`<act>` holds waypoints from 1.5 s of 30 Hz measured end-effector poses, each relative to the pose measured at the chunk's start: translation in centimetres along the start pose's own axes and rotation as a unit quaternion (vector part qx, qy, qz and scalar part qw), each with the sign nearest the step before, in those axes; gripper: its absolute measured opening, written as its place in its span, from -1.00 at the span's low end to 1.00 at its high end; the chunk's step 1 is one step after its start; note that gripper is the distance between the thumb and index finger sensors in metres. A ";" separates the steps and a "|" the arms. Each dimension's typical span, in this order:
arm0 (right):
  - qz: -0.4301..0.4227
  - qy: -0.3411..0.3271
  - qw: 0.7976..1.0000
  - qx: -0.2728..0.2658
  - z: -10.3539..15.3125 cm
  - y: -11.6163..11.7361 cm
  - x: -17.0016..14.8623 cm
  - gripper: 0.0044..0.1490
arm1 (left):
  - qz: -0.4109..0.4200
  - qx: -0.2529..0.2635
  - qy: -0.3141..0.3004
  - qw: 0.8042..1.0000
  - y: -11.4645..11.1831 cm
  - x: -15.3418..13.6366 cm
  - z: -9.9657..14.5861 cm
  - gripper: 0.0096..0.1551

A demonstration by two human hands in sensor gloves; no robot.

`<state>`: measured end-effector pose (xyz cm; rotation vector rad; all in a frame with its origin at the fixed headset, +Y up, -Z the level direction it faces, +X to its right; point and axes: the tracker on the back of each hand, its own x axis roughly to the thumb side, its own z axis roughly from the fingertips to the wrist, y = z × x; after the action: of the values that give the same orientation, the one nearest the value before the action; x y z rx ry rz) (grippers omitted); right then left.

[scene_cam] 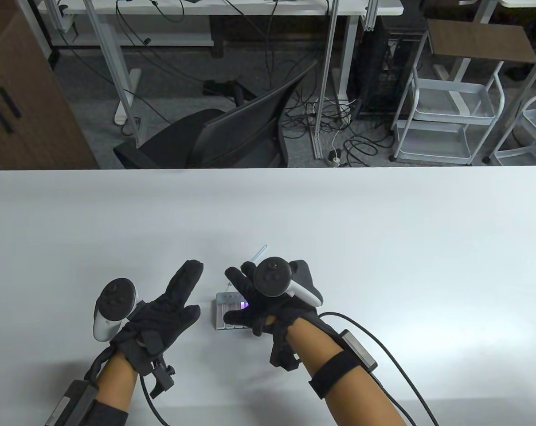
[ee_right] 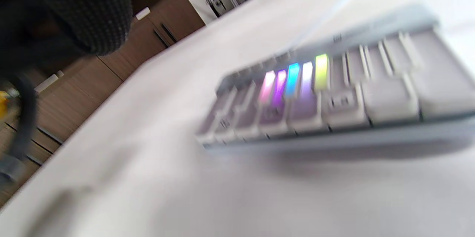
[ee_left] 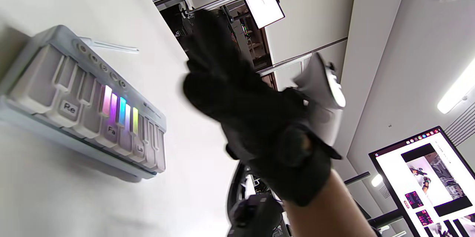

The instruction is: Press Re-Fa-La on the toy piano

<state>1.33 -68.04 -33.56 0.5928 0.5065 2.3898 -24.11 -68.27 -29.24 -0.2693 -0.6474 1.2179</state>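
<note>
A small grey toy piano [scene_cam: 227, 310] lies on the white table [scene_cam: 338, 230], partly under my right hand. In the left wrist view the piano [ee_left: 55, 81] shows keys labelled Re [ee_left: 69, 108], Fa [ee_left: 111, 130] and La [ee_left: 140, 148], with several middle keys lit in colours. My right hand [scene_cam: 243, 295] hovers over the piano's right part with fingers spread; in the left wrist view my right hand [ee_left: 252, 118] is blurred and apart from the keys. My left hand [scene_cam: 189, 288] lies open on the table left of the piano. The right wrist view shows the blurred piano [ee_right: 352, 92].
A thin clear stick [scene_cam: 259, 254] lies just behind the piano. Cables run from both wrists toward the table's near edge. Beyond the far edge stand a black chair [scene_cam: 232, 133] and a white trolley [scene_cam: 449, 115].
</note>
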 end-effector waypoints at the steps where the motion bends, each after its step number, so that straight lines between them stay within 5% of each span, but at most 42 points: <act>1: -0.011 -0.006 1.000 -0.009 0.5 -0.5 0.1 0.22 | 0.001 0.000 0.000 1.000 0.0 0.0 0.0 0.12; 8: -0.111 -0.045 0.990 -0.077 5.7 -3.9 -0.9 0.25 | 0.009 0.007 -0.005 1.000 -0.1 0.0 0.0 0.13; 16: -0.188 -0.052 0.977 -0.089 8.9 -4.1 -3.8 0.29 | 0.018 0.010 -0.003 1.000 -0.2 0.0 0.0 0.13; 45: -0.198 -0.040 0.977 -0.070 8.7 -2.8 -5.8 0.31 | 0.009 0.001 0.014 1.000 -0.4 -0.4 0.0 0.14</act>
<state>11.31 -67.86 -29.37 0.4720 0.3774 1.9965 -23.90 -68.79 -29.17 -0.2914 -0.6198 1.2302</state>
